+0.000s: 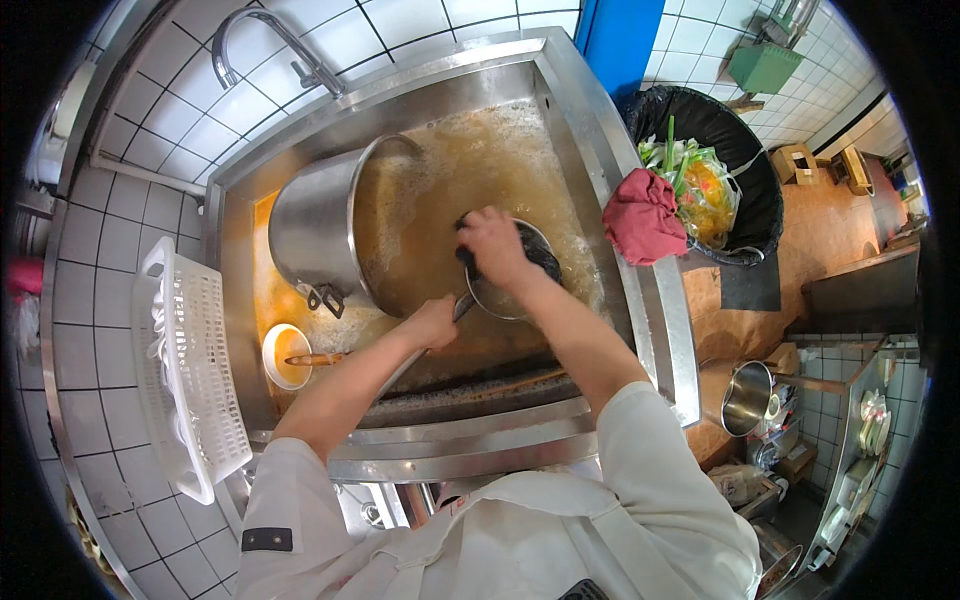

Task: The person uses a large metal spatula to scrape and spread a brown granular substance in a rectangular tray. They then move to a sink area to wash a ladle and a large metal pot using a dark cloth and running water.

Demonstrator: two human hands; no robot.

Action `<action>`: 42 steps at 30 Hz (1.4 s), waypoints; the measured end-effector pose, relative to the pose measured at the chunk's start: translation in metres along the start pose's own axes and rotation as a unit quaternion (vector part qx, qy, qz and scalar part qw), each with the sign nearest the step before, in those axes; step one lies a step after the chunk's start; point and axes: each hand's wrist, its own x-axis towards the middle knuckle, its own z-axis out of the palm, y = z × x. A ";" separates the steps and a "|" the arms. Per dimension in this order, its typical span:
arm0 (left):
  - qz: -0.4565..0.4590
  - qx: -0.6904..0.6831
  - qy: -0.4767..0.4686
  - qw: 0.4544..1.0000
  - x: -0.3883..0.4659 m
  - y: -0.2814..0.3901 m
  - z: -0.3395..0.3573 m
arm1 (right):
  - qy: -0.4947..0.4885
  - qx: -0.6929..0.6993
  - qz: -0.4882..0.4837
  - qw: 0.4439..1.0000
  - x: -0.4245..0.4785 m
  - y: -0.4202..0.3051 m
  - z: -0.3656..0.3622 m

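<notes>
My left hand (435,324) grips the metal handle of a round ladle or strainer (504,296) over the murky water of a steel sink (480,441). At the round head's upper left, my right hand (491,238) has its fingers closed on a dark scrubbing pad (465,238), partly hidden by the hand. A large steel stockpot (315,221) lies on its side in the water to the left, its mouth towards my hands. Near the sink's left front corner floats or rests a white bowl (273,356) with orange liquid and the end of a brown handle (315,360).
A curved faucet (277,26) rises behind the sink. A white plastic basket (210,360) stands left. On the right rim hangs a red cloth (645,217), beside a black-lined waste bin (761,195) holding food scraps. Another steel pot (746,397) stands farther right.
</notes>
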 end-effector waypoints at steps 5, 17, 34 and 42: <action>-0.023 0.090 0.136 0.986 0.005 -0.024 0.003 | 0.123 0.181 -0.033 0.975 -0.014 -0.026 -0.006; -0.105 0.070 0.202 0.971 0.045 -0.034 0.034 | 0.109 0.183 0.490 0.845 -0.063 0.056 -0.013; -0.067 -0.341 -0.058 0.936 0.026 0.006 0.039 | 0.091 0.418 0.542 0.724 -0.004 0.026 0.089; -0.024 -0.133 0.076 0.988 0.009 -0.004 0.019 | -0.331 0.094 0.162 0.925 -0.039 0.025 0.067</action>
